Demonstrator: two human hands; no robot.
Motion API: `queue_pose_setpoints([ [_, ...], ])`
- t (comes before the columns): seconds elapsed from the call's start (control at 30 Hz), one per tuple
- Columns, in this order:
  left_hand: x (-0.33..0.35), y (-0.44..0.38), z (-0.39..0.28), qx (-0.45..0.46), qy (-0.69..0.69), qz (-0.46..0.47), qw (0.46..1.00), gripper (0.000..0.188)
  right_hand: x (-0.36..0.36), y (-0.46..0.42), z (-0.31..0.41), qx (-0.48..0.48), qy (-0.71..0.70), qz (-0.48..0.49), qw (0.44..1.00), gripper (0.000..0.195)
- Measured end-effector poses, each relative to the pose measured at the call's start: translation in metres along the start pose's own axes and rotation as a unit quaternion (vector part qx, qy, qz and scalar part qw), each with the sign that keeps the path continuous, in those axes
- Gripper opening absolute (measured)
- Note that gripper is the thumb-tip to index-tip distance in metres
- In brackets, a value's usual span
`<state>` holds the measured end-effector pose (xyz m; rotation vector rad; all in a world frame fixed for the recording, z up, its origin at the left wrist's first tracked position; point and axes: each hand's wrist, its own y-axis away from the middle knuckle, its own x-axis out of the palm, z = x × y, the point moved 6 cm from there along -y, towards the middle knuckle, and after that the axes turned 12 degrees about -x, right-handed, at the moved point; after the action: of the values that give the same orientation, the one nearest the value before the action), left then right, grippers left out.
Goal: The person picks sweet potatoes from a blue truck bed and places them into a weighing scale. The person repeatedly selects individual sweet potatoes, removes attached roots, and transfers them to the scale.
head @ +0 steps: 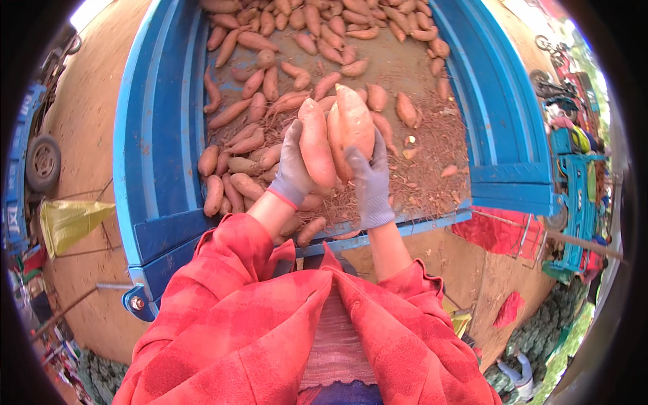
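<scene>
My left hand (294, 169), in a grey knit work glove, grips a long pink sweet potato (316, 142) by its left side. Gloved the same way, my right hand (372, 172) is closed around a larger, paler sweet potato (355, 119). Another reddish flank (335, 136) shows between the two; whether it is a separate root or a lobe I cannot tell. All are held up over the blue truck bed (304, 48). Below and left of my hands lies a heap of loose sweet potatoes (246, 186).
Blue side walls (164, 116) rise left and right of the bed. Thin root trimmings (430, 187) litter its right part, and more sweet potatoes (329, 20) fill the far end. Outside are a yellow sack (73, 223), a red sack (498, 230) and parked vehicles (577, 212).
</scene>
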<state>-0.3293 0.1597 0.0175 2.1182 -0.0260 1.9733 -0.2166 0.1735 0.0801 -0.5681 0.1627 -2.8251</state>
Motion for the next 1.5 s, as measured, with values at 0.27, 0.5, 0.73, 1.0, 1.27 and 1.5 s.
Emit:
queue_pose_setpoints([
  [0.27,0.039,0.009,0.087,-0.114,-0.054,0.003,0.992,0.064,-0.052,0.062,0.038,-0.097,0.309,0.013,0.946,0.113],
  [0.5,0.075,0.015,0.171,-0.168,-0.294,0.053,0.939,0.063,-0.121,0.119,0.076,-0.072,0.139,-0.17,0.973,0.121],
  [0.73,0.097,0.024,0.232,-0.285,-0.34,0.07,0.893,0.083,-0.199,0.171,0.078,-0.046,-0.229,-0.153,0.96,0.085],
  [1.0,0.096,-0.005,0.37,-0.389,-0.303,0.006,0.87,0.081,-0.339,0.237,0.087,-0.186,-0.519,-0.07,0.832,0.087],
  [1.27,0.064,-0.044,0.541,-0.504,-0.33,-0.013,0.798,0.073,-0.496,0.338,0.13,-0.22,-0.363,-0.256,0.869,0.09],
  [1.5,0.017,-0.045,0.652,-0.588,-0.386,-0.039,0.71,0.071,-0.652,0.492,0.122,-0.211,-0.111,-0.527,0.816,0.054],
])
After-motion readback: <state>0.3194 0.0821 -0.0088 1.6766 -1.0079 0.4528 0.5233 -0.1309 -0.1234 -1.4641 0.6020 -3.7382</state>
